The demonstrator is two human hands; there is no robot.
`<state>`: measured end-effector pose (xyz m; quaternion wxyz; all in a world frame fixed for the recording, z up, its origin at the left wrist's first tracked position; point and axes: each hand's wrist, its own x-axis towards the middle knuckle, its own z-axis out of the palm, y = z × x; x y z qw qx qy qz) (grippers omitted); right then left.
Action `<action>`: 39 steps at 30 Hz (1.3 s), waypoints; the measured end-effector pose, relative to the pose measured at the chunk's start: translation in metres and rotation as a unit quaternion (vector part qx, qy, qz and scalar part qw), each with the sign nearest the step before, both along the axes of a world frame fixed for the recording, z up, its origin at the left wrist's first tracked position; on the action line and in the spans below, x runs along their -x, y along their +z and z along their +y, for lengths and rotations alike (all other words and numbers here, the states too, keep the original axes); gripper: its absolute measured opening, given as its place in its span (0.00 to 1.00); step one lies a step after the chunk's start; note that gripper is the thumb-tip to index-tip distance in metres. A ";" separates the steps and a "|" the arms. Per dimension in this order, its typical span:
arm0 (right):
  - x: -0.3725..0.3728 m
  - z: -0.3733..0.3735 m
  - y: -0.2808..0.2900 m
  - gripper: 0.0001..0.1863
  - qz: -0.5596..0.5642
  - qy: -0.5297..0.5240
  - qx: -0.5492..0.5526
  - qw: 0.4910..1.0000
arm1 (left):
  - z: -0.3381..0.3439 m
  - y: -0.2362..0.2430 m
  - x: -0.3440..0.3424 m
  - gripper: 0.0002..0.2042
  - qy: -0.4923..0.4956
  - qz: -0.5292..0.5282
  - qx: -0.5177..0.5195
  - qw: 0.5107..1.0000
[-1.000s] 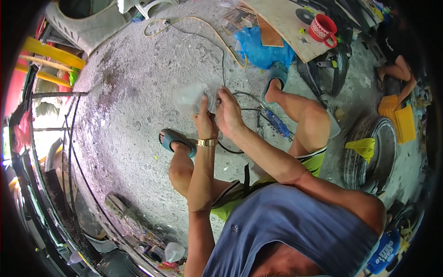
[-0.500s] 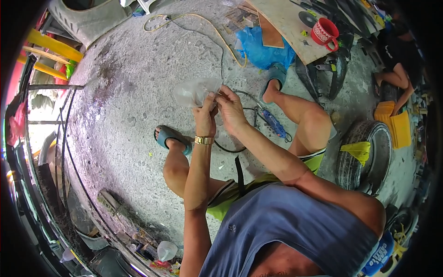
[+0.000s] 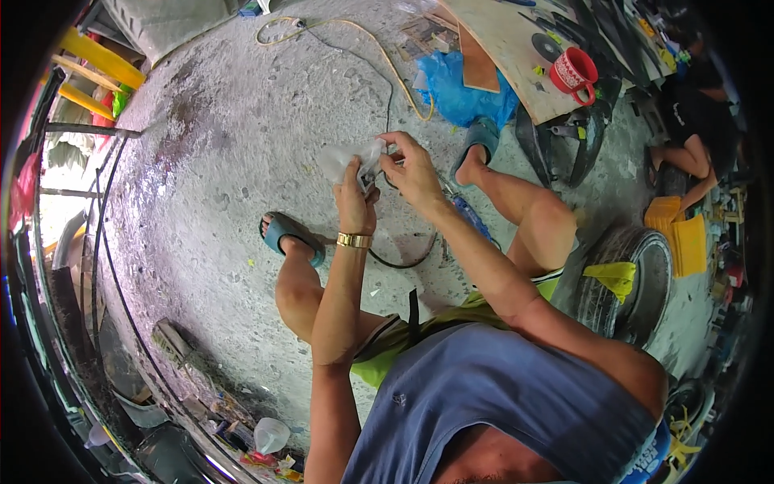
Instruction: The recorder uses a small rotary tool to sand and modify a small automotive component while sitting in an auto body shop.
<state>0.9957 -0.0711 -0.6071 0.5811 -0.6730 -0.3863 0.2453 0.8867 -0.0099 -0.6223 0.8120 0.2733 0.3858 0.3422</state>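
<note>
My left hand (image 3: 355, 198), with a gold watch at the wrist, grips a crumpled translucent plastic bag (image 3: 337, 161), thumb over its front. My right hand (image 3: 411, 173) has its fingertips closed on the bag's right edge, slightly higher than the left. Something small and dark shows between the hands, too hidden to name. Beyond my right forearm, a blue corded power tool (image 3: 469, 216) lies on the concrete floor, with a dark cable looping below my hands.
A board (image 3: 508, 40) bears a red mug (image 3: 568, 74), beside a blue bag (image 3: 451, 89). Right are a tyre (image 3: 597, 315) with yellow material (image 3: 609, 278), yellow panels (image 3: 687, 246) and another person (image 3: 685, 121). Metal bars (image 3: 89, 129) stand left; a yellow cord (image 3: 363, 36) lies ahead.
The bag is more bunched up between my hands. My right hand has shifted upward, its fingers now bent at the bag's upper right edge. The surroundings have shifted slightly in view.
</note>
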 end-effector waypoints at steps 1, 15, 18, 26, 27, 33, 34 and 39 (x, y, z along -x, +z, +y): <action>-0.003 0.001 0.003 0.15 -0.088 0.000 0.016 0.996 | 0.000 -0.001 0.001 0.09 0.004 -0.002 0.002 1.000; -0.021 0.004 0.019 0.08 -0.194 0.051 0.128 0.971 | -0.006 0.007 -0.005 0.11 -0.122 0.040 -0.071 0.989; -0.016 0.003 0.024 0.10 -0.140 0.068 0.109 0.982 | 0.000 -0.004 0.001 0.11 -0.085 0.039 -0.054 0.994; -0.005 -0.006 0.022 0.17 -0.018 0.049 0.039 0.998 | -0.005 0.000 -0.002 0.08 -0.011 0.038 -0.039 0.998; -0.005 -0.006 0.020 0.17 0.001 0.054 0.048 0.997 | -0.005 0.001 -0.002 0.07 0.001 0.028 -0.023 0.999; -0.001 -0.005 0.020 0.17 -0.052 0.058 0.026 0.997 | -0.008 0.011 0.000 0.06 -0.003 -0.040 -0.019 0.999; -0.001 -0.005 0.020 0.17 -0.067 0.057 0.016 0.996 | -0.007 0.009 0.000 0.06 -0.003 -0.039 -0.018 0.999; 0.002 -0.009 0.036 0.14 -0.052 0.061 0.027 0.996 | -0.006 0.001 0.002 0.05 -0.002 -0.063 0.017 0.998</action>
